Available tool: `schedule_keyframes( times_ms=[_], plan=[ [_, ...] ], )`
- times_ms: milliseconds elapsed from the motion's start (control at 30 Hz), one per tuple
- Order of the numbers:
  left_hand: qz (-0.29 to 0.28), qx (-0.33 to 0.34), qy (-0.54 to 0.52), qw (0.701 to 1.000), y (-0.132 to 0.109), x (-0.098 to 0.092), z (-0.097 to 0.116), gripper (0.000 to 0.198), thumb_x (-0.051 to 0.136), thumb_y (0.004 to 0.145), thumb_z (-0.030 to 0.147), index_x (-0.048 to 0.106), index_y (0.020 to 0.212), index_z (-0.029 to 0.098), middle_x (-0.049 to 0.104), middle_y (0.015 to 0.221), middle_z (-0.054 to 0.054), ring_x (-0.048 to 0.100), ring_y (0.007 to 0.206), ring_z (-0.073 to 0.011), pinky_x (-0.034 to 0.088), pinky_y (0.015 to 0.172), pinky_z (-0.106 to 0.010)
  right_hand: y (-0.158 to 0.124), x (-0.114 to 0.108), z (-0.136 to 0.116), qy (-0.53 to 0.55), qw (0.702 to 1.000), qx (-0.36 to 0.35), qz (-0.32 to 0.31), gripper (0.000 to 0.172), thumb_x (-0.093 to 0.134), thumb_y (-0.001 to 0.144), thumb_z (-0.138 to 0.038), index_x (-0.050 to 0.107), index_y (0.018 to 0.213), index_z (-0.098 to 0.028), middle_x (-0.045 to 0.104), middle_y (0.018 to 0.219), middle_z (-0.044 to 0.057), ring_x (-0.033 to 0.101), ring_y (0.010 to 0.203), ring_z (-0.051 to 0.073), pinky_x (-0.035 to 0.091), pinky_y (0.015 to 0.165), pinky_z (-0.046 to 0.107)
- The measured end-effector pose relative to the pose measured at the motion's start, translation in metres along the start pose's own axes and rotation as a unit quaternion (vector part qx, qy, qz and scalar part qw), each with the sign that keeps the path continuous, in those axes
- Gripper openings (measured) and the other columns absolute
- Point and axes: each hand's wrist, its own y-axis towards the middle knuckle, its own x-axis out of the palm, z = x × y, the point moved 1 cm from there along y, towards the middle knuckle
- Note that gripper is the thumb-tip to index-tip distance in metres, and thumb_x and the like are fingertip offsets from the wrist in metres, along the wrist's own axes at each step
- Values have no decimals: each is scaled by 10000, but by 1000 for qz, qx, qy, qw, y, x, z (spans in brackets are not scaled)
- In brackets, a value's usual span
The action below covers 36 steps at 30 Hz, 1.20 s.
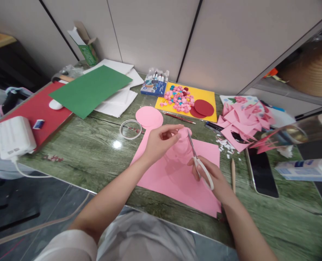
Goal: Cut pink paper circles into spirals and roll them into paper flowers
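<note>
My left hand point(161, 141) pinches a small pink paper piece point(183, 135) above a large pink paper sheet point(177, 177) lying on the green table point(95, 152). My right hand point(212, 179) grips white-handled scissors point(200, 163), whose blades point up into the pink piece. A pink paper circle point(149, 117) lies just beyond my left hand, beside a roll of tape point(130, 129).
A yellow sheet point(204, 98) carries pink pom-poms point(177, 99) and a dark red circle point(203, 107). Pink offcuts point(245, 119) pile at the right, near a phone point(263, 172) and pencil point(233, 174). Green paper point(90, 88), red sheet point(33, 108), a paint set point(155, 85) and a white power bank point(14, 136) are left and behind.
</note>
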Motion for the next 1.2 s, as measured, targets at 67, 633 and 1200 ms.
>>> schedule_keyframes(
  times_ms=[67, 633, 1200],
  plan=[
    [-1, 5, 10, 1000, 0, -1, 1, 229, 635, 723, 222, 691, 945, 231, 611, 716, -6, 458, 577, -75, 365, 522, -213, 0, 0, 0, 5, 1000, 2, -4, 243, 406, 886, -404, 517, 928, -192, 429, 581, -34, 403, 564, 125, 339, 556, 257],
    [-93, 5, 18, 996, 5, -11, 4, 225, 563, 756, 203, 705, 926, 246, 596, 782, -27, 511, 651, -101, 447, 530, -210, -6, -29, -1, -22, 994, 49, -93, 268, 464, 855, -430, 562, 873, -181, 427, 561, -31, 410, 536, 116, 330, 532, 253],
    [-33, -19, -43, 998, 2, -2, 1, 263, 670, 698, 249, 671, 953, 185, 641, 802, -33, 536, 632, -78, 395, 518, -184, -4, -25, -1, -24, 998, 38, -52, 171, 428, 876, -329, 525, 892, -189, 409, 560, -42, 387, 550, 112, 307, 539, 250]
  ],
)
